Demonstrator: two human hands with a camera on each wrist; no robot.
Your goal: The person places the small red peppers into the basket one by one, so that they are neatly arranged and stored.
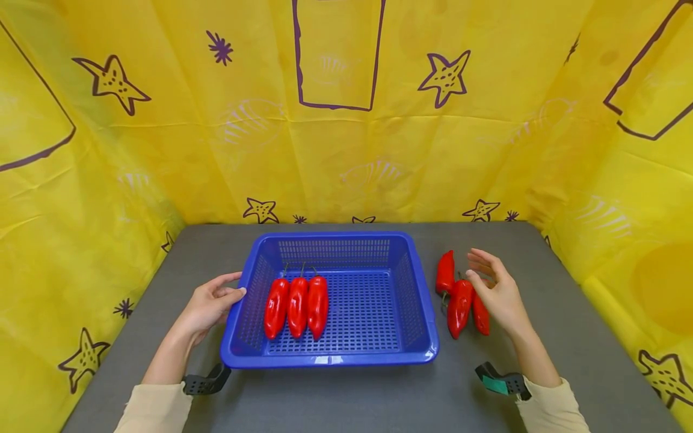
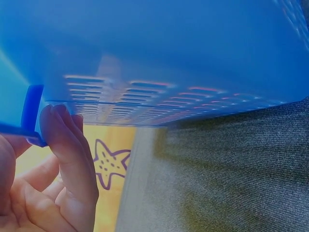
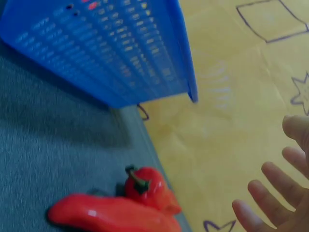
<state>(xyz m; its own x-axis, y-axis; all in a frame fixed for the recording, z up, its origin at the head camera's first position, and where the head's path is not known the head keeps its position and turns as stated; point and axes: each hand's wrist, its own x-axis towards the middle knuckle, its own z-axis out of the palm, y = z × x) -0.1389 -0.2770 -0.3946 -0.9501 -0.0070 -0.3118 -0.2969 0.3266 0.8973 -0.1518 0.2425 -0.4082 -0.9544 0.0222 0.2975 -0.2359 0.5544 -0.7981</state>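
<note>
While basket point(image 1: 335, 361) is being pinched by left hand point(image 1: 208, 305) | right hand point(image 1: 502, 294) — loosely spread, empty — is being held near peppers point(image 1: 459, 310)

Glossy peppers point(image 1: 298, 308), smooth plastic basket point(image 1: 368, 360)

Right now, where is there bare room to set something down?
Inside the blue basket, between its three peppers and right wall; also the gray table in front of it. Crowded: right of the basket, where three loose peppers lie near the right grip.

1 blue bskt point(image 1: 379, 359), 6 red peppers point(image 1: 297, 307) ttl: 3 in, 3 out.
</note>
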